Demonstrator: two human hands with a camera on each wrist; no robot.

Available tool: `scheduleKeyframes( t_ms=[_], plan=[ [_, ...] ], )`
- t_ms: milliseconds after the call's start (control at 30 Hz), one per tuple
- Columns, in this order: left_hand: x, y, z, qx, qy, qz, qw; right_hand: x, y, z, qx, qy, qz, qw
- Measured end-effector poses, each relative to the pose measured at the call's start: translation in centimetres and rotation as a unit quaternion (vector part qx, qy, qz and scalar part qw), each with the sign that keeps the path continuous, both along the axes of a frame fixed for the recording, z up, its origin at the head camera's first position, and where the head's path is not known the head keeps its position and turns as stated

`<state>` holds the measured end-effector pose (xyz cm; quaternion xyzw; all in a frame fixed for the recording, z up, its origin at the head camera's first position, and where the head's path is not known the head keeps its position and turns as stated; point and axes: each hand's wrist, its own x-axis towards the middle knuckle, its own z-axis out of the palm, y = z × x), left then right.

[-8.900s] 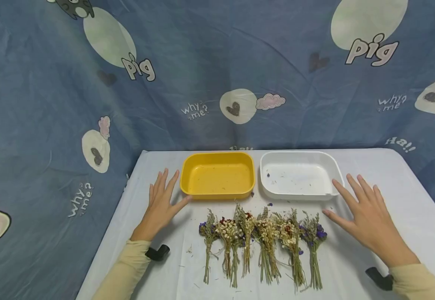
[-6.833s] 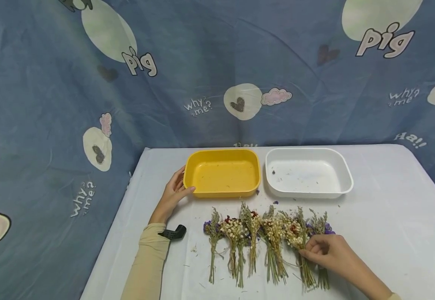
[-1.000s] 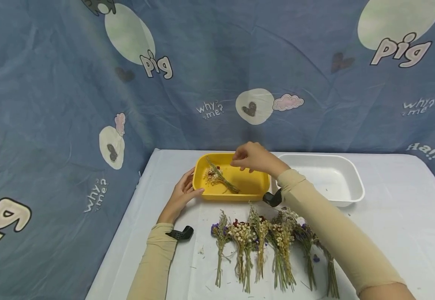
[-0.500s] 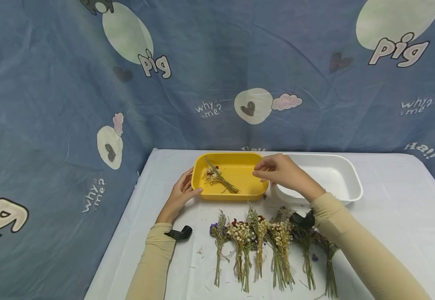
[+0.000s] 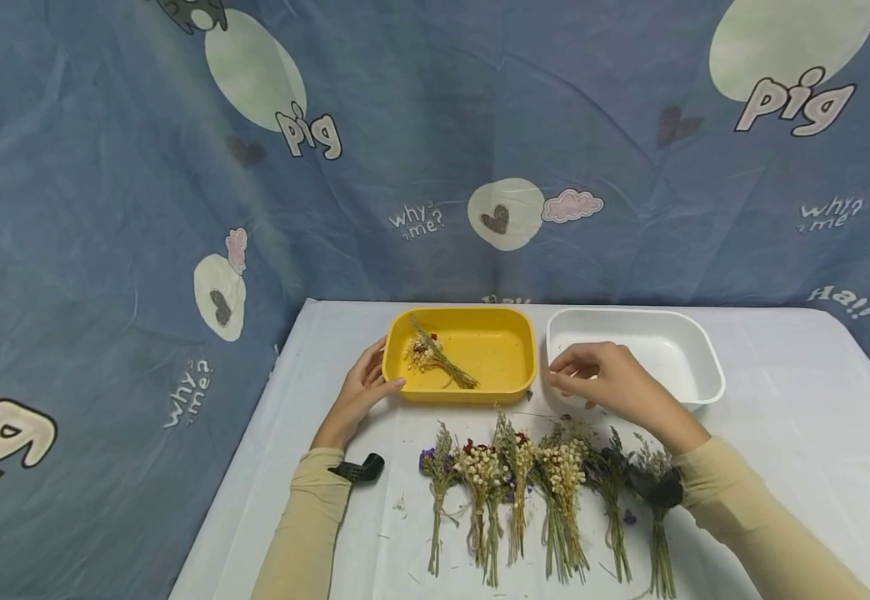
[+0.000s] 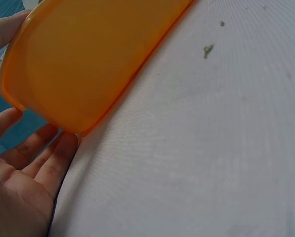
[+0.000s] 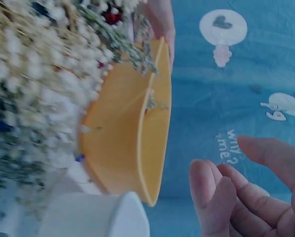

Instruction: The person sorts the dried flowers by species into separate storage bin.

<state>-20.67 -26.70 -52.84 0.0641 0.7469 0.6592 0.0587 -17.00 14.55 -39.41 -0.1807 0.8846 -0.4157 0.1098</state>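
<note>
From here I can read lettering on the blue cloth [image 5: 375, 92]: "pig" [image 5: 308, 133] at upper left, a second "pig" [image 5: 795, 103] at upper right, "why? me?" [image 5: 416, 220] near the middle, another "why? me?" [image 5: 831, 213] at the right and a tilted "why? me?" [image 5: 189, 393] lower left. Near the right edge I read "Ha!!" [image 5: 842, 300], and the tops of what looks like another "Ha!!" [image 5: 506, 299] show above the far table edge. Large outlined letters [image 5: 24, 432] at the left border are cut off, so I can't read them whole. My right wrist view shows a sideways "why? me?" [image 7: 228, 147]
</note>
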Motion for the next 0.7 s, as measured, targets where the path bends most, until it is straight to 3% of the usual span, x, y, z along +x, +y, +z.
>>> scheduleKeyframes(
  t_ms=[333, 700],
  plan=[
    [0.1, 0.1, 0.0, 0.002, -0.002, 0.002, 1.0000, 3.6, 1.0, -1.9, 0.002, -0.011, -0.022, 0.9997],
    [0.1, 0.0, 0.2, -0.002, -0.003, 0.006, 1.0000, 6.9, 1.1, -3.8, 0.020, 0.032, -0.049, 0.9981]
  ],
)
